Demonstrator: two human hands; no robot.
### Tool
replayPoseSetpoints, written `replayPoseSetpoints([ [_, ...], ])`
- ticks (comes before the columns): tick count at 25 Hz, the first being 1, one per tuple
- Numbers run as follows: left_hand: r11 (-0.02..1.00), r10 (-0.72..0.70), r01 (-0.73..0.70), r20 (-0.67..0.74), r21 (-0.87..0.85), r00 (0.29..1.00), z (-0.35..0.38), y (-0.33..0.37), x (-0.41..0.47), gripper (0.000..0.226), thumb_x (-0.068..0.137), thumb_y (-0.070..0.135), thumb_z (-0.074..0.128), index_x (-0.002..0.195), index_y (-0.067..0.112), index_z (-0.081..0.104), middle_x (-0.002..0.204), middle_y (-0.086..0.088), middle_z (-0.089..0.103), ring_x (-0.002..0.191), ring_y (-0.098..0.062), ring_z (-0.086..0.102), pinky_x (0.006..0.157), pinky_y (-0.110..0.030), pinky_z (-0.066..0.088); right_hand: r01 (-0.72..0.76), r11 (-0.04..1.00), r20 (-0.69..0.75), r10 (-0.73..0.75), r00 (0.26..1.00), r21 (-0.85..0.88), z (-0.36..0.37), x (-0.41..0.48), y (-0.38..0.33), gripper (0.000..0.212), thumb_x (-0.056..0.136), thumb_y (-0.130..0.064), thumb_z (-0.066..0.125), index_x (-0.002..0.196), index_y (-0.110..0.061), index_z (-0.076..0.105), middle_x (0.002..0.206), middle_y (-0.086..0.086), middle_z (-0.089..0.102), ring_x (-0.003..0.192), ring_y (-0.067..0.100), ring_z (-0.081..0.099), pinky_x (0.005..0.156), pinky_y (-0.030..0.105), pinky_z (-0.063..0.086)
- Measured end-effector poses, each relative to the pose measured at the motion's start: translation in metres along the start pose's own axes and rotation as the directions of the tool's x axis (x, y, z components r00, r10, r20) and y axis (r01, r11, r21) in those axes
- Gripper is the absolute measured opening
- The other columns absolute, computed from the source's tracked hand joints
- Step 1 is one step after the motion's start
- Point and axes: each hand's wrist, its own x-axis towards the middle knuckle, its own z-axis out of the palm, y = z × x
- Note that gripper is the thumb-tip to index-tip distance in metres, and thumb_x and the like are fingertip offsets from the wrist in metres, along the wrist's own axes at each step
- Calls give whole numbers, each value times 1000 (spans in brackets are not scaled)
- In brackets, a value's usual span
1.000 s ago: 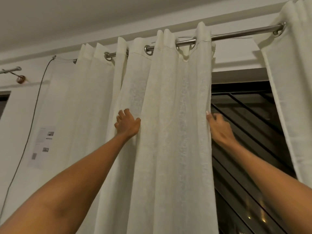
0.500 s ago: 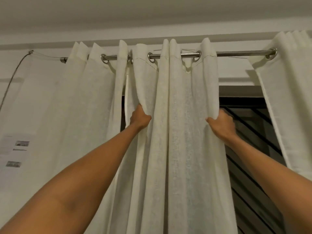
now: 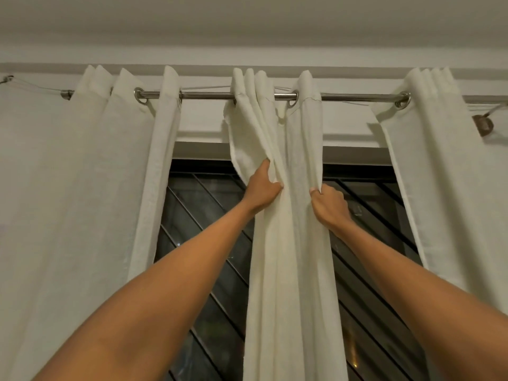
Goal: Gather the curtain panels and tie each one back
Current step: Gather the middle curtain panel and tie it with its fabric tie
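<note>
Three white curtain panels hang by metal eyelets from a steel rod (image 3: 209, 95). The middle panel (image 3: 291, 265) is bunched into a narrow column in front of the window. My left hand (image 3: 262, 188) is raised and grips its left folds just below the rod. On the panel's right edge, at about the same height, my right hand (image 3: 328, 206) is closed around the cloth. The left panel (image 3: 82, 202) and the right panel (image 3: 445, 188) hang loose on either side, untouched.
Behind the curtains is a dark window (image 3: 209, 237) with diagonal black bars. A thin cord (image 3: 35, 88) runs along the wall to the rod's left end. A small brown wall fitting (image 3: 482, 125) sits at the far right. The ceiling is close above.
Both hands have closed on the middle panel and pushed its folds together, so it is now narrower. A gap of dark window has opened between it and the left panel.
</note>
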Motion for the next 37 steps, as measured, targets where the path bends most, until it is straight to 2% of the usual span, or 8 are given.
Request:
replayPoseSetpoints([
  [3,962,-166,221,-302,159,939,-3,-11,-8,58,90,29,54,145,23,37,133,-1,53,118,-26,55,95,-43,51,7,998,33,-9,999,60,-1,4,-3,17,93,-30,55,108,-22,54,104,1,62,88,23,62,74,40,55],
  [6,920,-240,347,-435,183,868,-29,-23,8,48,92,37,47,133,12,54,129,-9,50,118,-32,52,92,-43,49,-14,993,50,8,999,115,1,11,-10,40,90,-39,59,125,-20,49,114,1,61,100,28,61,86,45,55],
  [11,938,-340,342,-338,-57,877,-55,-33,28,42,107,30,36,131,8,63,122,-11,65,107,-30,61,86,-38,49,-88,984,27,84,996,156,16,24,-22,60,107,-39,30,162,-28,9,145,12,51,127,39,54,106,52,44],
  [18,930,-277,229,-137,-289,951,12,12,38,41,108,29,36,130,5,61,117,-11,68,105,-26,66,91,-38,55,60,927,139,-119,983,370,60,28,-75,53,91,-58,38,135,-35,55,125,3,65,114,30,62,101,53,50],
  [24,983,-181,178,-211,-31,961,-28,-11,48,48,93,32,47,137,16,53,122,0,63,109,-23,62,94,-39,53,146,939,60,-173,983,310,34,37,-56,64,83,-39,61,142,-25,42,131,-1,60,108,22,57,96,43,50],
  [27,981,-183,156,-282,-116,942,-66,9,89,57,96,32,49,149,13,41,133,0,58,116,-23,58,96,-37,49,125,894,-53,-113,992,431,7,80,-61,76,81,-38,66,147,-21,33,129,-1,57,111,24,58,95,42,52],
  [32,928,-311,252,-198,-273,929,-80,4,98,35,99,16,53,133,9,58,118,-3,65,100,-21,65,89,-37,54,-43,882,90,1,996,469,-15,113,-62,73,93,-7,55,159,-13,21,143,5,47,127,29,50,105,43,46],
  [37,894,-221,139,-150,-427,964,-38,30,101,23,99,7,47,107,6,68,88,-8,70,74,-18,66,54,-24,54,376,903,56,-395,917,207,17,102,-124,52,87,-18,46,134,2,54,126,24,62,117,37,58,87,37,46],
])
